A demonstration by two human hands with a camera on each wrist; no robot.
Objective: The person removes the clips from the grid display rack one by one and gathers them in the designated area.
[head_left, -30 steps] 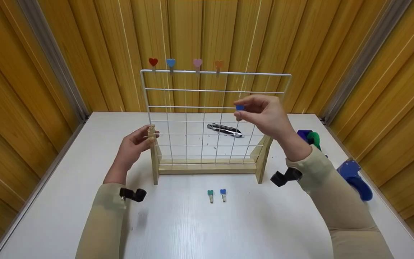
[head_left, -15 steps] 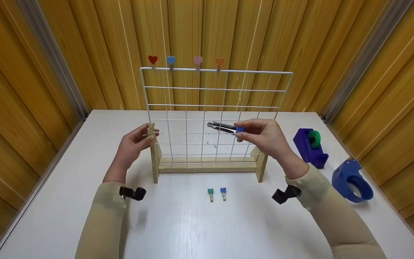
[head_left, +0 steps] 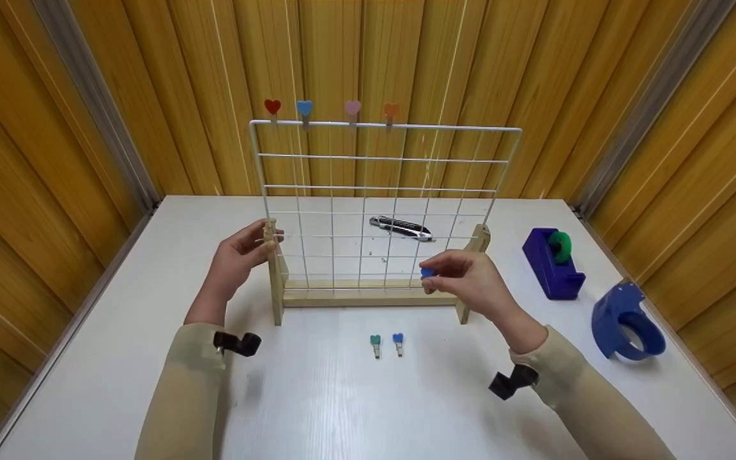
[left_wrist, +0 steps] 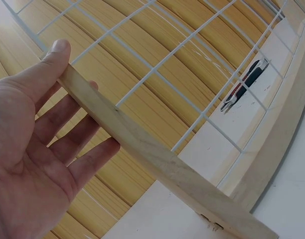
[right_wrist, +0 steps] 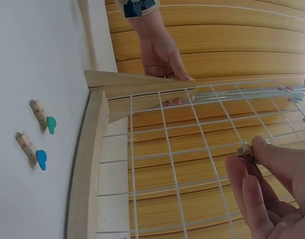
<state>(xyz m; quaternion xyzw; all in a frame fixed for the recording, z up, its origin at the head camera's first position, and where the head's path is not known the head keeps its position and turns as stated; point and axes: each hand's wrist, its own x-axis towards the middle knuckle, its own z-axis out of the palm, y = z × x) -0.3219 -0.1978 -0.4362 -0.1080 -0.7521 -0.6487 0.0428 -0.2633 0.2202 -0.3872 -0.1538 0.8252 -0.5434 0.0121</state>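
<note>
A white wire grid stands upright in a wooden stand. My left hand holds the top of the stand's left post, with the thumb on one side and the fingers behind, as the left wrist view of the post shows. Between thumb and fingertips, my right hand pinches a small clothespin with a blue top, before the grid's lower right part. Along the top wire sit heart clothespins in red, light blue, pink and orange.
On the table in front of the stand lie a green heart clothespin and a blue heart clothespin. Behind the grid is a black utility knife. A purple tape dispenser and a blue tape dispenser stand at the right.
My right hand has come down from the grid's upper right to its lower right, still pinching the blue-topped clothespin. The left hand keeps its place on the post.
</note>
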